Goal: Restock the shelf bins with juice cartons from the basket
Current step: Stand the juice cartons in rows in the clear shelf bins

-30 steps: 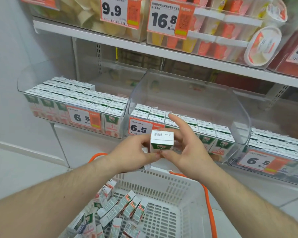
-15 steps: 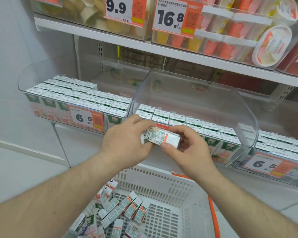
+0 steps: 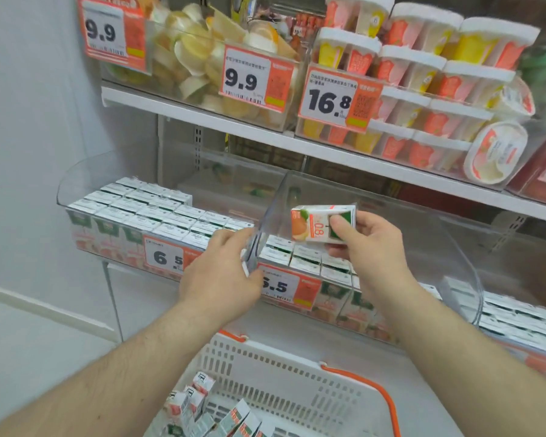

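My right hand (image 3: 375,247) grips a white, orange and green juice carton (image 3: 312,225), held on its side above the carton rows in the middle clear bin (image 3: 423,222). My left hand (image 3: 215,279) holds that bin's left front corner, with the thumb on the front by the 6.5 price tag (image 3: 281,285) and the fingers at the side wall. The left bin (image 3: 76,181) is packed with upright cartons. Below my arms stands the white basket (image 3: 281,367) with orange handles, and several loose cartons (image 3: 199,405) lie in its near left part.
A third bin of cartons (image 3: 517,320) sits at the right. The white shelf board (image 3: 328,149) above carries clear bins of fruit cups and pudding tubs, close over the bins' open tops. A pale wall (image 3: 29,152) closes the left side.
Both hands held the carton together in front of the middle bin. Now my right hand alone has lifted it up over the bin, and my left hand has moved to the bin's corner.
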